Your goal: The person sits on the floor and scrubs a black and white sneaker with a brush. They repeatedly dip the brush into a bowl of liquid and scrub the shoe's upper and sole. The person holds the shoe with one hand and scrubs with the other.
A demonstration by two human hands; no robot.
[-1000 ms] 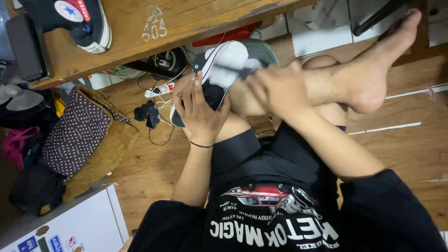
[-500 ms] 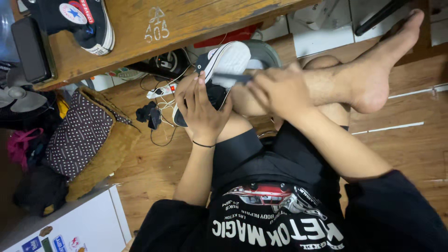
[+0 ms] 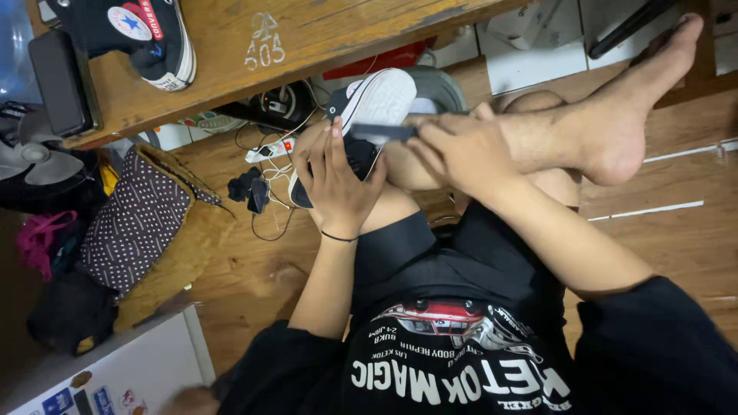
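I sit with one bare leg (image 3: pixel 584 134) crossed over my lap. My left hand (image 3: pixel 338 180) grips a black high-top sneaker with a white toe cap (image 3: pixel 377 100), holding it against my knee. My right hand (image 3: pixel 461 150) is closed on a thin dark tool (image 3: pixel 380 133) whose tip rests on the sneaker's white edge. The shoe's lower part is hidden behind my left hand.
A wooden table (image 3: pixel 254 46) at the top carries the matching black sneaker (image 3: pixel 142 34) and a dark phone (image 3: pixel 61 81). A power strip with cables (image 3: pixel 265 154) lies on the wooden floor. A dotted bag (image 3: pixel 138 223) and a small fan (image 3: pixel 31 157) sit left.
The view has shifted slightly. My right hand with the dark tool has moved a little along the sneaker's white edge; my left hand keeps its grip.
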